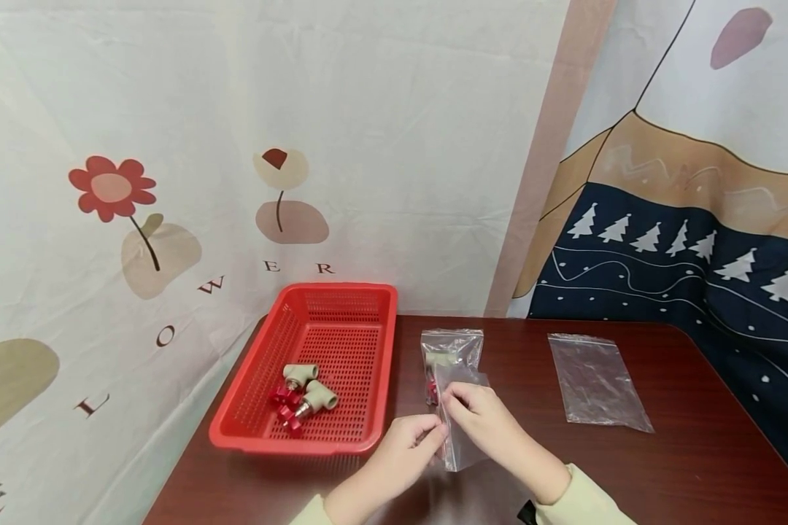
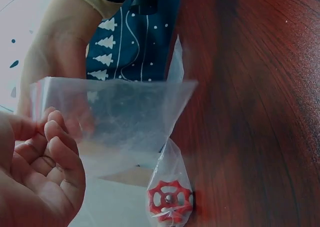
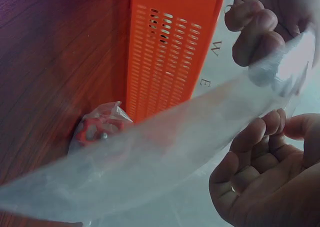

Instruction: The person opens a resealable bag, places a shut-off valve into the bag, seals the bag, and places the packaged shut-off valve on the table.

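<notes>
At lower centre of the frame, a left hand (image 1: 403,453) and a right hand (image 1: 484,414) pinch the edge of a plastic bag (image 1: 461,436) (thin, filmy, see-through), right of a red perforated basket (image 1: 269,445) holding pale T-shaped valves (image 1: 320,396).

Pale Yellow and a Bit of Black

The left sleeve (image 1: 311,513) and the right sleeve (image 1: 584,500) are plain and pale yellow. They stop before the wrists, so the left hand (image 1: 403,452) and the right hand (image 1: 482,415) are bare. A small black thing (image 1: 527,513) sits by the right cuff. The left wrist view shows its stubby, rounded end.
</notes>
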